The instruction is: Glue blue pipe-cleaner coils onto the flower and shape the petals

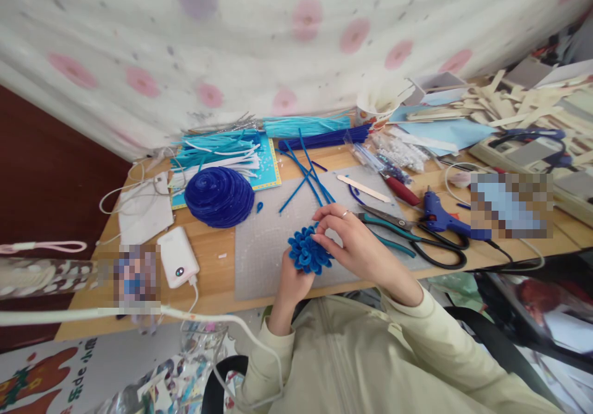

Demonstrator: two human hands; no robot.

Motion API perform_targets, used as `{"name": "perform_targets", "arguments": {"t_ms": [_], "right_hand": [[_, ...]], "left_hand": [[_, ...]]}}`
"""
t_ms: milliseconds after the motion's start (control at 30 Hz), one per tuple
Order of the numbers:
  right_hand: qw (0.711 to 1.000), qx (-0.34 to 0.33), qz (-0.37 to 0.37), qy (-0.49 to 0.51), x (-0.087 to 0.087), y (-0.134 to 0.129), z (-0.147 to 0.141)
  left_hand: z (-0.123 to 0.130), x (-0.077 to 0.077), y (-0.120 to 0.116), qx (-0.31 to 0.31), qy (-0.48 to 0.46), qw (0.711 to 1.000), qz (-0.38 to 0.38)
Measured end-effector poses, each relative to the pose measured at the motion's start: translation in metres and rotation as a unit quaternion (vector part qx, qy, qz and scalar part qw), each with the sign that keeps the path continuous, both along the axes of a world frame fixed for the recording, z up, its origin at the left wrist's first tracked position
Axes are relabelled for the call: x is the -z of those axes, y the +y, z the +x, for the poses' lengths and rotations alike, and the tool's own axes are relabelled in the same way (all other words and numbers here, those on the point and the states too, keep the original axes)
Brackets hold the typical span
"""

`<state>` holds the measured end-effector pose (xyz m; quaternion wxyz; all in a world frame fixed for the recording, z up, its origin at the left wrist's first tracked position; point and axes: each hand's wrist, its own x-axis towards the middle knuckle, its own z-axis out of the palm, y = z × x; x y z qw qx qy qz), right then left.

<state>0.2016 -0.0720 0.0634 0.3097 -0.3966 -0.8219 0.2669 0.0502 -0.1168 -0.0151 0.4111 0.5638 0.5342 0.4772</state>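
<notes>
A blue flower of looped fuzzy petals (309,250) is held over the grey cutting mat (259,247). My left hand (295,280) is closed round its underside, with most fingers hidden beneath the petals. At the flower's upper right edge, my right hand (340,233) has its thumb and fingertips pinched together; whether a petal is between them is too small to tell. Just beyond my hands lie several loose blue pipe cleaners (308,176). A dark blue coiled dome (219,196) sits to the left, with a small blue loop (260,207) beside it.
Scissors (393,219), teal-handled pliers (393,244) and a blue glue gun (447,216) lie right of my hands. A white power bank (178,257) is at the left. Pipe cleaner bundles (308,126), a paper cup (373,114) and wooden sticks (495,105) line the back.
</notes>
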Motion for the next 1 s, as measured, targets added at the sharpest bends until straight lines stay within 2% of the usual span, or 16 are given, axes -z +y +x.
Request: {"name": "perform_targets", "arguments": {"t_ms": [100,200,267,333,433,533,567,633,733,900,1000], "right_hand": [[1.0,0.014,0.002,-0.009,0.0,-0.001,-0.003],[0.999,0.048,-0.008,0.01,-0.003,0.001,-0.001],[0.996,0.088,-0.008,0.031,-0.002,0.006,0.013],[0.987,0.158,0.002,0.017,0.003,0.015,0.04],[0.943,0.31,0.01,-0.124,0.019,0.029,0.094],[0.861,0.403,-0.021,-0.309,0.041,0.037,0.135],[0.841,0.414,-0.027,-0.347,0.048,0.038,0.143],[0.822,0.414,-0.02,-0.39,0.058,0.038,0.151],[0.818,0.41,0.004,-0.403,0.066,0.036,0.154],[0.796,0.452,0.048,-0.401,0.069,0.032,0.159],[0.798,0.468,0.059,-0.375,0.074,0.03,0.165]], "left_hand": [[0.001,0.0,0.0,-0.014,-0.006,1.0,-0.007],[0.0,-0.001,0.004,0.0,-0.018,1.0,-0.009],[-0.001,0.0,0.008,-0.004,-0.033,0.999,-0.01],[-0.004,0.005,0.01,-0.027,-0.049,0.998,-0.018],[-0.007,0.018,0.013,-0.069,-0.064,0.995,-0.042],[-0.01,0.031,0.015,-0.102,-0.07,0.991,-0.052],[-0.011,0.035,0.016,-0.106,-0.075,0.99,-0.054],[-0.011,0.039,0.016,-0.106,-0.09,0.989,-0.055],[-0.012,0.041,0.016,-0.113,-0.091,0.988,-0.054],[-0.012,0.042,0.014,-0.133,-0.062,0.988,-0.047],[-0.011,0.043,0.013,-0.139,-0.058,0.988,-0.038]]}}
